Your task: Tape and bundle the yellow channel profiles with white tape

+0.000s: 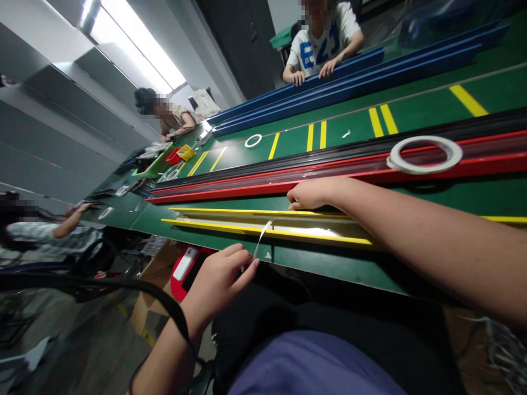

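My left hand [224, 277], in front of the table's near edge, pinches the end of a thin white tape strip [262, 237]. The strip runs up over the near edge of a long yellow-edged profile [317, 235] with a clear, shiny middle. At that profile's far edge is my right hand [309, 195], its fingers curled and the fingertips at the yellow rim. My right forearm crosses above the profile and hides part of it. Just beyond lies a long red profile [230, 186], with a roll of white tape [426, 155] on top.
Blue profiles [349, 82] lie along the far side, where a person in a white shirt [321, 49] rests both hands on them. Another tape roll [253, 141] lies on the green table [349, 123]. Small bins [185, 152] stand at left. Two other people work leftward.
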Tool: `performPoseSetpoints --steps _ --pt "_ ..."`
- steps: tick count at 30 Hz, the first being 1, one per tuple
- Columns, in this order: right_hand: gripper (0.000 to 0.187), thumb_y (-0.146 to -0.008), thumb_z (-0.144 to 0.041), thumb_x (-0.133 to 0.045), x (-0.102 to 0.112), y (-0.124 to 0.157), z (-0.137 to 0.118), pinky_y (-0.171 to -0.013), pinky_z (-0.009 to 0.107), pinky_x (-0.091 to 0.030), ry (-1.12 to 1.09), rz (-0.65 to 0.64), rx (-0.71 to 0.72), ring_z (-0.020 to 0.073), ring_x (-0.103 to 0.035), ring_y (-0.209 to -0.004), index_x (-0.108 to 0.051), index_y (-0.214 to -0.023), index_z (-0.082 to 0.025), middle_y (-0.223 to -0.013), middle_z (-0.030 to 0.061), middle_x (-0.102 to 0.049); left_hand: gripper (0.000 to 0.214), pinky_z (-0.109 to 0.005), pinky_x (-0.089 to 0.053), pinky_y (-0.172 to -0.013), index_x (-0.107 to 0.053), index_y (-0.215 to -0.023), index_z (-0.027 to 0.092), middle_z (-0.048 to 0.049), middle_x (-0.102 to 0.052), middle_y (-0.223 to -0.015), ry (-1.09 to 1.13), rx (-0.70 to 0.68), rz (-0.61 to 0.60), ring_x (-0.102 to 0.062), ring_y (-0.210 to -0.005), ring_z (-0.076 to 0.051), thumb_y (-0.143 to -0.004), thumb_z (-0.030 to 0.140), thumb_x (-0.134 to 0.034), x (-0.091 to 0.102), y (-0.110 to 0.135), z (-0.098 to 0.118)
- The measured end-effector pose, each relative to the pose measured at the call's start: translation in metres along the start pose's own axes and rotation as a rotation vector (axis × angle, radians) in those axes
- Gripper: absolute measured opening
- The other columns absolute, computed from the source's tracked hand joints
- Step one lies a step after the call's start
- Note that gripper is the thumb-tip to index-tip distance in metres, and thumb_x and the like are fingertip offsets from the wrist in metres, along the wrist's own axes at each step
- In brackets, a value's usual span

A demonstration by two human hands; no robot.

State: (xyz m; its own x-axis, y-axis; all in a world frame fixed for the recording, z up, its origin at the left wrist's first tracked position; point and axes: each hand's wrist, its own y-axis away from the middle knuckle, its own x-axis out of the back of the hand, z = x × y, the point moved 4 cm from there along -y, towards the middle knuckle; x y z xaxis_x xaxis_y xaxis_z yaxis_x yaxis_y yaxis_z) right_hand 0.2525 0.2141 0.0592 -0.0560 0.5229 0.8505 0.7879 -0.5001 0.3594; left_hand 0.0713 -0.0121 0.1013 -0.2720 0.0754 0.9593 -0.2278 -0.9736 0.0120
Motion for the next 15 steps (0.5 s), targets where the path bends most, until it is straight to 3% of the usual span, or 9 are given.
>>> performPoseSetpoints --steps 6,15 --pt "0.040 -0.100 -0.049 -0.058 -0.001 0.000 0.002 -0.084 0.039 -0.052 -0.003 0.001 0.007 0.0274 -0.069 -0.101 -0.073 -0.130 -0.027 -0.131 0.0075 -0.072 0.025 -0.024 -0.036 -0.061 -0.061 -0.080 0.018 0.0012 -0.049 -0.073 -0.002 -0.168 0.074 -0.048 -0.065 -0.011 -0.104 0.023 -0.058 -0.001 -0.001 0.012" --pt "0.037 -0.100 -0.043 -0.061 0.005 0.008 -0.007 -0.088 0.040 -0.052 -0.013 -0.016 -0.023 0.0265 -0.070 -0.100 -0.075 -0.129 -0.026 -0.131 0.0084 -0.072 0.017 -0.025 -0.040 -0.062 -0.062 -0.084 0.019 -0.0003 -0.053 -0.074 0.036 -0.270 0.091 -0.050 -0.067 -0.012 -0.100 0.016 -0.061 -0.001 0.001 0.022"
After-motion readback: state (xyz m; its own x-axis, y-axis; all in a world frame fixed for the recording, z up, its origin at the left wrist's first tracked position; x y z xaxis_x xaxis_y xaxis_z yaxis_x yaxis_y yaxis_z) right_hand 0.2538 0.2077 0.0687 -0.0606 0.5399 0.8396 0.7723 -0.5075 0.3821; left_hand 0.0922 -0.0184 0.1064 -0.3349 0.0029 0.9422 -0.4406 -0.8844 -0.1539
